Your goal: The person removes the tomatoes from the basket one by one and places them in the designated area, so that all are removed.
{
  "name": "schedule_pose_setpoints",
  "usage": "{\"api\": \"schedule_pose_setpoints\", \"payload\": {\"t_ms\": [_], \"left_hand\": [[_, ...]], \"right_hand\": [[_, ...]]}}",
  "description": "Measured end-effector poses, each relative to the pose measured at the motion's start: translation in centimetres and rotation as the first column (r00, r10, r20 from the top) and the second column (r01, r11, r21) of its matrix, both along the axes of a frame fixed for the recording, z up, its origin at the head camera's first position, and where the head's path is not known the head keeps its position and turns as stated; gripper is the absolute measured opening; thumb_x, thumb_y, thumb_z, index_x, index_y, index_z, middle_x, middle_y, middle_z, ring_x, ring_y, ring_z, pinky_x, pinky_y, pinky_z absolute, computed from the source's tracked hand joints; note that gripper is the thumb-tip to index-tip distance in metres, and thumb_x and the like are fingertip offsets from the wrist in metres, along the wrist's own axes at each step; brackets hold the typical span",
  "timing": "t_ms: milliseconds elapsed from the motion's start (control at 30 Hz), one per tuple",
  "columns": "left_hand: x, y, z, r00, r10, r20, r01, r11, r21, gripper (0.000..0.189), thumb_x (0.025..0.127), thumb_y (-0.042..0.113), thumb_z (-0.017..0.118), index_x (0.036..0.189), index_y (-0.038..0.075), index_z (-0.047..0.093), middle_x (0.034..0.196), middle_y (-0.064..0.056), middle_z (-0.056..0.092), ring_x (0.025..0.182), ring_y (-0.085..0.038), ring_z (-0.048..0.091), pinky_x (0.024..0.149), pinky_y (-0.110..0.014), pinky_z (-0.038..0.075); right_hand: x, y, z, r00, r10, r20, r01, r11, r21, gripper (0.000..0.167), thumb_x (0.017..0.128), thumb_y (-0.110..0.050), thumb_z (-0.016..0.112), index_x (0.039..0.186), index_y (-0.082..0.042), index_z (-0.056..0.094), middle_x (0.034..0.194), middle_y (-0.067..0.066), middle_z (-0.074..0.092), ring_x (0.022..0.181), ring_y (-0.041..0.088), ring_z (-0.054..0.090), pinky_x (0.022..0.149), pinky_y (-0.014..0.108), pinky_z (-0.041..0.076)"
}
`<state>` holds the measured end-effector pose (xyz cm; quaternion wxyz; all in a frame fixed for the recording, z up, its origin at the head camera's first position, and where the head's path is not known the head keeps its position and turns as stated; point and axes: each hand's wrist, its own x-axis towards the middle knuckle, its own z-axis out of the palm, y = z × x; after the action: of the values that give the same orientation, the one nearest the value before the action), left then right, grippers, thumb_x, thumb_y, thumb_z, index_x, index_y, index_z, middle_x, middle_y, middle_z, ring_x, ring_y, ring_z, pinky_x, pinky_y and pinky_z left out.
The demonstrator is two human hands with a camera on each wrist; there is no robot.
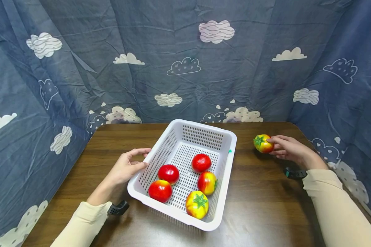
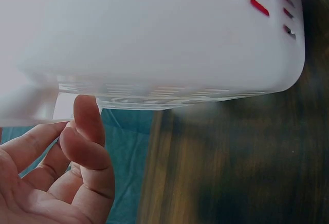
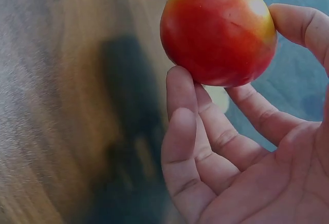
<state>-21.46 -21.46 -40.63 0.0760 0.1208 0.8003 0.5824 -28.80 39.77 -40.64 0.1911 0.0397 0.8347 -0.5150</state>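
Note:
My right hand [image 1: 292, 150] pinches a red-and-yellow tomato [image 1: 263, 143] with a green star-shaped top, thumb on one side and fingertips on the other. In the right wrist view the tomato [image 3: 218, 31] sits at the fingertips, away from the palm. My left hand [image 1: 128, 166] is at the left rim of a white perforated plastic basket [image 1: 230, 171], thumb and fingertips right at the rim's outer edge. From the left wrist, relaxed fingers [image 2: 87, 167] lie beneath the rim. Inside the basket are a yellow-and-red tomato [image 1: 197, 204], a red-yellow one [image 1: 207, 183] and several glossy red fruits [image 1: 201, 163].
The basket stands at an angle on a brown wooden table [image 1: 253, 206]. A dark blue cloth [image 1: 185, 85] with cloud prints hangs behind the table and along both sides. A small green mark [image 1: 230, 151] shows on the basket's right rim.

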Motion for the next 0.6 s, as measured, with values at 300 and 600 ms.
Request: {"api": "schedule_pose_setpoints", "payload": {"t_ms": [300, 600], "left_hand": [[0.1, 0.0, 0.1, 1.0, 0.002, -0.006, -0.002, 1.0, -0.013, 0.054, 0.097, 0.001, 0.068, 0.15, -0.001, 0.058, 0.131, -0.032, 0.055, 0.099, -0.038, 0.081, 0.074, -0.046, 0.069], [0.2, 0.0, 0.1, 1.0, 0.012, 0.009, -0.012, 1.0, -0.004, 0.055, 0.098, 0.002, 0.069, 0.151, 0.001, 0.058, 0.131, -0.033, 0.056, 0.1, -0.04, 0.081, 0.074, -0.047, 0.069]], "right_hand": [[-0.2, -0.3, -1.6, 0.999, -0.001, 0.038, 0.002, 1.0, -0.026, 0.082, 0.111, -0.048, 0.048, 0.164, 0.009, 0.021, 0.115, 0.002, 0.067, 0.098, 0.009, 0.074, 0.087, 0.021, 0.063], [-0.5, -0.9, -2.2, 0.997, -0.015, 0.076, 0.014, 1.0, 0.02, 0.094, 0.108, -0.057, 0.05, 0.167, 0.008, 0.016, 0.115, -0.001, 0.066, 0.098, 0.005, 0.071, 0.086, 0.021, 0.062]]}}
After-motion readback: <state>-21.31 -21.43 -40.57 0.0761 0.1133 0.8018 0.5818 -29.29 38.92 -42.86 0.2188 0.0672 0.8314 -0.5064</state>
